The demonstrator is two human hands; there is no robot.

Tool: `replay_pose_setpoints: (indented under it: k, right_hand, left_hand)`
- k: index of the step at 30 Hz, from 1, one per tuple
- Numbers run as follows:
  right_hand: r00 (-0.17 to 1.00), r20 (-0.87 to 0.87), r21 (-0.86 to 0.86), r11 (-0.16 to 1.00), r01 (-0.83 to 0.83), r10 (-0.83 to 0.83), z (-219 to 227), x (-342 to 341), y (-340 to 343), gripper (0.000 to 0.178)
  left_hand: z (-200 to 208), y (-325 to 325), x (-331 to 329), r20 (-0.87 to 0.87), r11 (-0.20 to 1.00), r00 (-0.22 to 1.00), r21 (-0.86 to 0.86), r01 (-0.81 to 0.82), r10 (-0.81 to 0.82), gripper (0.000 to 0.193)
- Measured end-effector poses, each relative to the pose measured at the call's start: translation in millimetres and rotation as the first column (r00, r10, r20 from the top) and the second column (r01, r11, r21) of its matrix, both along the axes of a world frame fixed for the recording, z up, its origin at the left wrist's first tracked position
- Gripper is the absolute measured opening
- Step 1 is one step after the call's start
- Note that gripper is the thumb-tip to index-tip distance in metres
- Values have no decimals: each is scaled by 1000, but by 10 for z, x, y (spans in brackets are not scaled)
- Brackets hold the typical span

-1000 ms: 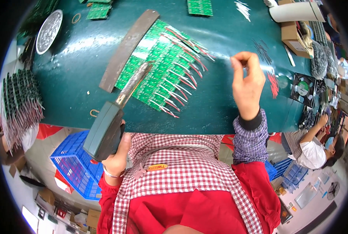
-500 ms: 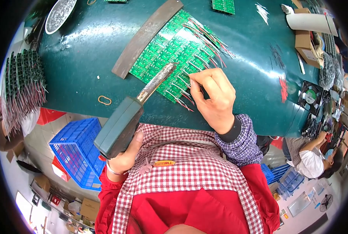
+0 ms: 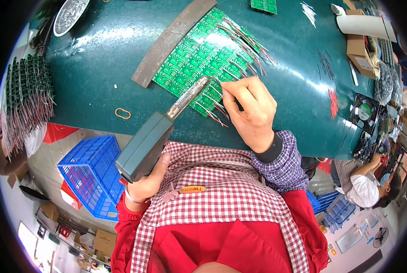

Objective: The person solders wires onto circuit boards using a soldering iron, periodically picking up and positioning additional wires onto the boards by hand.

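In the head view I see the person's left hand (image 3: 149,182) wrapped around the grip of a dark green soldering tool (image 3: 145,146), its body slanting up and away over the edge of the tabletop (image 3: 89,91). The metal shaft reaches over a panel of green circuit boards (image 3: 185,63), with the tip near the panel's right-hand edge. The right hand (image 3: 254,111) is narrow, thumb and forefinger pinched on a thin wire (image 3: 217,80) just beside that tip; whether the tip touches the board I can't tell from here.

The panel lies aslant in the middle of the tabletop, its upper left side against a curved brown bar (image 3: 174,41). Red and white leads (image 3: 219,120) stick out from its right side. Off to the right I make out loose white wires (image 3: 308,13), black wires (image 3: 325,63) and red wires (image 3: 332,103) in separate small heaps, then a black fan (image 3: 363,110) and a cardboard box (image 3: 360,57). A rubber band (image 3: 122,113) lies left of the tool. Below the tabletop stands a blue crate (image 3: 89,175), and across at the right a co-worker (image 3: 365,191) in a white top sits leaning to other work.
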State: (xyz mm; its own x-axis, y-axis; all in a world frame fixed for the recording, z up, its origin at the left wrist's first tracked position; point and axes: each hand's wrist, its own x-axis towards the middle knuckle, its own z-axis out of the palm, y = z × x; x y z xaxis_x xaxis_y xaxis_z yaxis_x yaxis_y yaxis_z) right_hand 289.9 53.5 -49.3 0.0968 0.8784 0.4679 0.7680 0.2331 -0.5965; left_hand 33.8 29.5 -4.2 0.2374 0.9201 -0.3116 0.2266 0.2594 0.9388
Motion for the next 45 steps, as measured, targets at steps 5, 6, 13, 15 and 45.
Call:
replay_pose_setpoints:
  k: [5,6,13,15,45]
  right_hand:
    - [1000,13,1,1000,4,-4,4,-4,1,22]
    - [1000,20,1,1000,4,-4,4,-4,1,22]
    - [999,42,13,1000,17,-17,-16,-13,-1,22]
    - [999,45,21,1000,20,-21,-12,-16,1,22]
    - [997,62,22,999,34,-36,-20,-37,-3,21]
  left_hand:
    - [-135,-42,-119,-46,981,989,131,146,-142,40]
    - [-139,-41,-121,-53,978,988,137,154,-148,40]
    - [-175,-36,-179,-93,965,977,165,204,-191,38]
    - [-181,-14,-175,-99,955,974,201,220,-204,39]
    - [-69,-59,-95,-18,996,999,81,36,-34,34]
